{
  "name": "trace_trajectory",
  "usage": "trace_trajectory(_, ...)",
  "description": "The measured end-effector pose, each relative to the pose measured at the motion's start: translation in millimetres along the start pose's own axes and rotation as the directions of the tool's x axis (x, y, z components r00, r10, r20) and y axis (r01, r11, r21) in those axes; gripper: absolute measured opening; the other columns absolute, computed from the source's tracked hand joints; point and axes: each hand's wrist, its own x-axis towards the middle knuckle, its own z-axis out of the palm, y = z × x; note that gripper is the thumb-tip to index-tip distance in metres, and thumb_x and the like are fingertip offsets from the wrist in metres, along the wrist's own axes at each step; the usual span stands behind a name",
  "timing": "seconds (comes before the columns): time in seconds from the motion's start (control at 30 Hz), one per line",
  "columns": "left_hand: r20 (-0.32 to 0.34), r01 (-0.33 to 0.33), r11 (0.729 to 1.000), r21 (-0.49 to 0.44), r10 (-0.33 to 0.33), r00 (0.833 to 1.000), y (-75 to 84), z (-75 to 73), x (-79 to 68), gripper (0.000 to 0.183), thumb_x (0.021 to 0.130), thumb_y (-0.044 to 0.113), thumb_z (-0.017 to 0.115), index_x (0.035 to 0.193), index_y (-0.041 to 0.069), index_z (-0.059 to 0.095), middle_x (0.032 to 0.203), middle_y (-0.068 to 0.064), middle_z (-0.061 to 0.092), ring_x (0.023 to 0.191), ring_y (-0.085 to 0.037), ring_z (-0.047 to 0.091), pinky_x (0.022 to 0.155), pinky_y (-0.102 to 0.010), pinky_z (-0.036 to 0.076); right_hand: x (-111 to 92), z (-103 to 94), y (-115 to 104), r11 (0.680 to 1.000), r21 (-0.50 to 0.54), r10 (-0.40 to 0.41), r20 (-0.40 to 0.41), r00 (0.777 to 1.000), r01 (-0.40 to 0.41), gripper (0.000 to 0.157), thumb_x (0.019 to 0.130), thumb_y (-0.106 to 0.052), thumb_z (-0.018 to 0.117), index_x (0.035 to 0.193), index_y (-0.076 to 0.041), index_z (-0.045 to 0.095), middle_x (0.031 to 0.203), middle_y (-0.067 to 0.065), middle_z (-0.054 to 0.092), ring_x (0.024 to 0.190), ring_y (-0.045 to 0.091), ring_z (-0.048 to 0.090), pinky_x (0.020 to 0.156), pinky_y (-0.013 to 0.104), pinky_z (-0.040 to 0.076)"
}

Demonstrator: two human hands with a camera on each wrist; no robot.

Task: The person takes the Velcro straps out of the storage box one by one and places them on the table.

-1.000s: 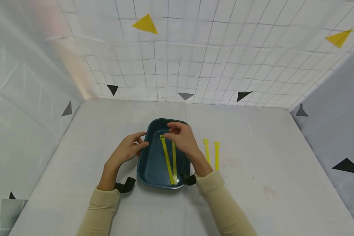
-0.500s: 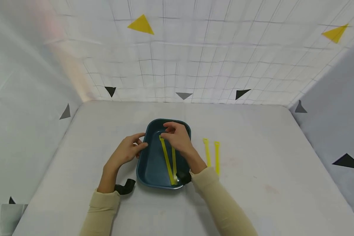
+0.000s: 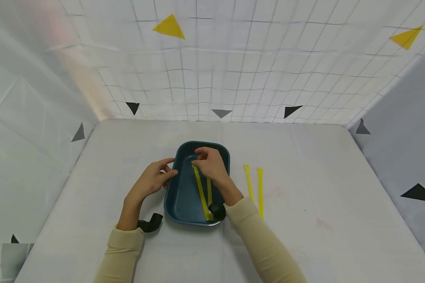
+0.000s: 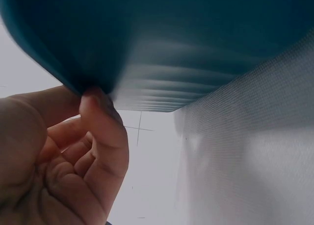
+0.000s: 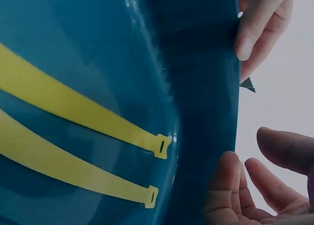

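A dark teal tray (image 3: pixel 182 200) lies on the white-covered table. At its left rim my left hand (image 3: pixel 154 179) pinches the edge between thumb and fingers, close up in the left wrist view, where the tray's wall (image 4: pixel 167 34) fills the top. Over the tray's far half is my right hand (image 3: pixel 212 167), thumb and fingers apart with nothing between them in the right wrist view. Two yellow cable straps with slotted heads lie in the tray: the left strap (image 3: pixel 200 192) slants, and the right strap (image 3: pixel 209 192) is partly hidden under the right hand.
To the tray's right, two more yellow straps lie on the table, a nearer strap (image 3: pixel 249 182) and a farther strap (image 3: pixel 260 188). The right sleeve covers their lower ends. A grid-marked white sheet (image 3: pixel 233 86) rises behind the table.
My right hand has shifted slightly left over the tray, and its forearm with it, so more of the straps on the table shows. The left hand stays at the rim.
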Motion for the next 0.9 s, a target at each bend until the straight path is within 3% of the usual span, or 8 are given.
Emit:
trace_trajectory(0.5,-0.005,-0.014,1.000,-0.001,0.014,1.000,0.8,0.0,0.5,0.054,0.101,0.020,0.060,0.145,-0.005,0.043,0.086,-0.011,0.061,0.057,-0.020,0.060,0.053,-0.033,0.047,13,11.6,12,0.993,-0.069,0.092,-0.020,0.996,-0.093,0.037,0.089,-0.003,0.068,0.126,-0.002,0.065,0.099,0.011,0.065,0.079,0.025,0.062,0.070,0.039,0.052)
trace_trajectory(0.9,0.004,-0.010,1.000,-0.004,0.010,1.000,-0.5,-0.7,1.2,0.053,0.101,0.018,0.060,0.146,-0.005,0.042,0.086,-0.011,0.061,0.057,-0.021,0.060,0.054,-0.034,0.047,22,19.7,15,0.987,-0.102,0.120,-0.020,0.993,-0.121,0.040,0.089,-0.003,0.070,0.129,-0.004,0.064,0.093,0.009,0.064,0.075,0.022,0.059,0.068,0.036,0.049)
